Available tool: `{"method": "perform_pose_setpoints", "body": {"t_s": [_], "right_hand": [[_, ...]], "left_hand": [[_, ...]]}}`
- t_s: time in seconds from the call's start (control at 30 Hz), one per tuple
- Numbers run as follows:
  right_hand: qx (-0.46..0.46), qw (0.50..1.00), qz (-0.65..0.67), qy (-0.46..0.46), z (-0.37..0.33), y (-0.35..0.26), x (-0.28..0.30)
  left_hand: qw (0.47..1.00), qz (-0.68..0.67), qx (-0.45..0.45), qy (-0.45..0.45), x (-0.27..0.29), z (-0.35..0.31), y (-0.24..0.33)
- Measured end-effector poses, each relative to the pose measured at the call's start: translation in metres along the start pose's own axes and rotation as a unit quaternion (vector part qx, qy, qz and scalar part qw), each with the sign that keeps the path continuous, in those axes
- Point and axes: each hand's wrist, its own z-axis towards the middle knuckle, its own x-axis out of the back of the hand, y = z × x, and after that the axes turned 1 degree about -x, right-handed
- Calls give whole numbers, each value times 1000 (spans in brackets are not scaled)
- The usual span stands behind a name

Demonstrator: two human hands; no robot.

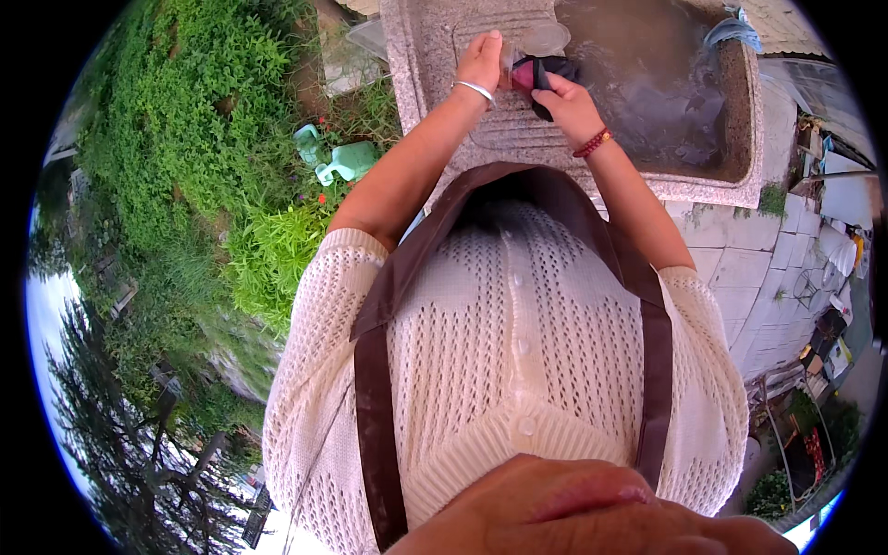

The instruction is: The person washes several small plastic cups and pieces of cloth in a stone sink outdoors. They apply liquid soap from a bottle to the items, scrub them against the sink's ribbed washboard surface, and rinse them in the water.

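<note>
Above the ribbed washboard slope of a speckled stone sink (pixel 430 111), both my hands are close together. My right hand (pixel 571 109), with a dark red bead bracelet, is closed on a small black and maroon cloth (pixel 529 76). My left hand (pixel 479 63), wearing a pale bangle, is closed at the cloth's left end. A see-through, reddish-brown piece shows beside its fingers, too unclear to name. Just beyond the cloth lies a clear, rounded flat object (pixel 544 39). Murky water (pixel 638 83) fills the basin to the right, with dark fabric partly visible under the surface.
A light blue cloth (pixel 733 32) hangs over the basin's far right rim. Left of the sink, a pale green plastic jug (pixel 349 162) lies among plants (pixel 185 139). Paving slabs (pixel 740 259) stretch out on the right, with assorted clutter (pixel 828 342) along the far side.
</note>
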Motion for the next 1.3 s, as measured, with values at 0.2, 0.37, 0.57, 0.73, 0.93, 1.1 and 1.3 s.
{"method": "perform_pose_setpoints", "body": {"t_s": [0.2, 0.37, 0.57, 0.73, 0.93, 1.1, 1.3], "right_hand": [[-8, 922, 363, 132, -42, 17, 68], [26, 928, 186, 322, -84, 50, 118], [59, 841, -271, 463, -76, 60, 122], [-63, 771, -511, 375, -80, 76, 92], [-71, 779, -523, 339, -82, 65, 81], [-73, 771, -542, 327, -80, 65, 88], [-22, 816, -473, 332, -74, 70, 98]], "left_hand": [[967, -137, 204, -66, 33, 16, -21], [939, -193, 273, -87, 63, -10, -56], [936, -209, 262, -108, 68, -7, -62], [944, -169, 265, -104, 69, -23, -86], [940, -196, 265, -83, 74, -32, -82], [939, -206, 265, -69, 67, -27, -89], [898, -303, 314, -57, 72, -19, -77]]}}
